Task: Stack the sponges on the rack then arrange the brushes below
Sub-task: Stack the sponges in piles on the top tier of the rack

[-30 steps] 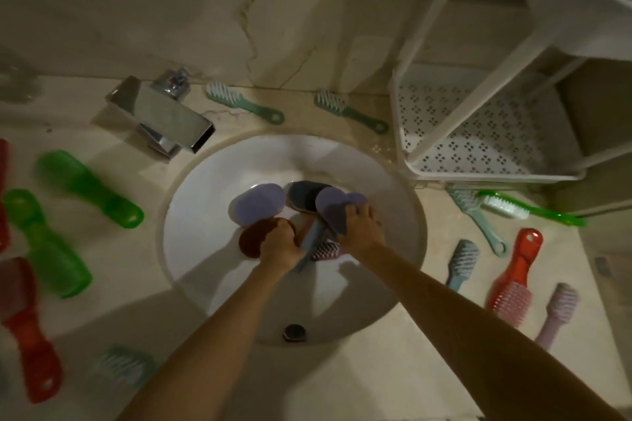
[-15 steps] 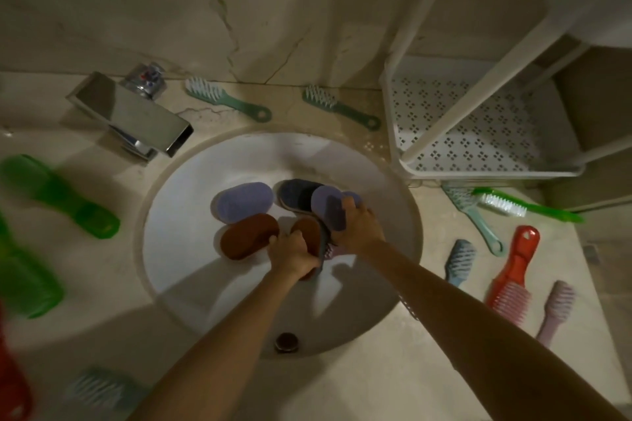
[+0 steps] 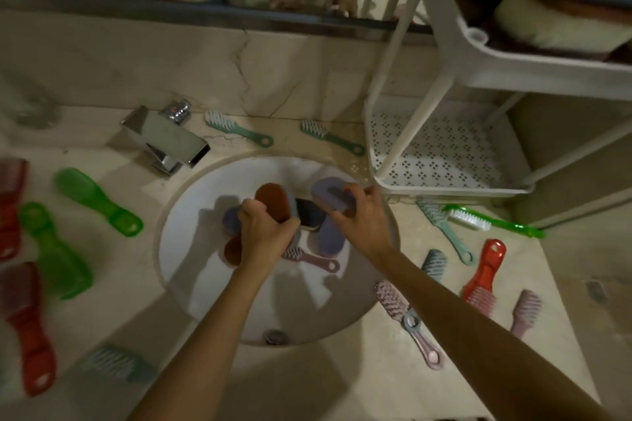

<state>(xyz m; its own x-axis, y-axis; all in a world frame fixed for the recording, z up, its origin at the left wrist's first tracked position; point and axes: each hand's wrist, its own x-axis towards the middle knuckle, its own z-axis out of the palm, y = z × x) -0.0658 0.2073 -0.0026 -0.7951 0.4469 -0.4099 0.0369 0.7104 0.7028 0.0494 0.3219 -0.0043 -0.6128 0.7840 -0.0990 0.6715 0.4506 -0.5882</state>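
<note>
We are in the sponge-gathering step: both hands are over the sink point(image 3: 191, 297), each closed round a sponge. Our left hand point(image 3: 265, 232) grips a brown sponge point(image 3: 272, 200) with a grey backing, held on edge above the bowl. Our right hand point(image 3: 364, 220) grips a purple sponge point(image 3: 328, 193), fingers curled over its top, up by the sink's far right rim and near the corner of the rack point(image 3: 441, 85). More sponges lie in the bowl beneath, among them a dark sponge point(image 3: 309, 214) between the hands and a second purple sponge point(image 3: 328, 237) below the right hand, with a pink brush point(image 3: 313, 258) just beside it. The rack's perforated lower tray point(image 3: 444, 154) stands just right of the sink. Its upper tray point(image 3: 547, 61) carries something blurred that we cannot identify. The brushes, such as the red brush point(image 3: 484, 273), lie scattered on the counter point(image 3: 307, 379) on both sides of the sink, so we judge that part not yet begun. Next, we think, both sponges must go up and right to the rack and be laid flat, one on the other, clearing its white posts. After that, the rest in the bowl wait to be fetched.
</note>
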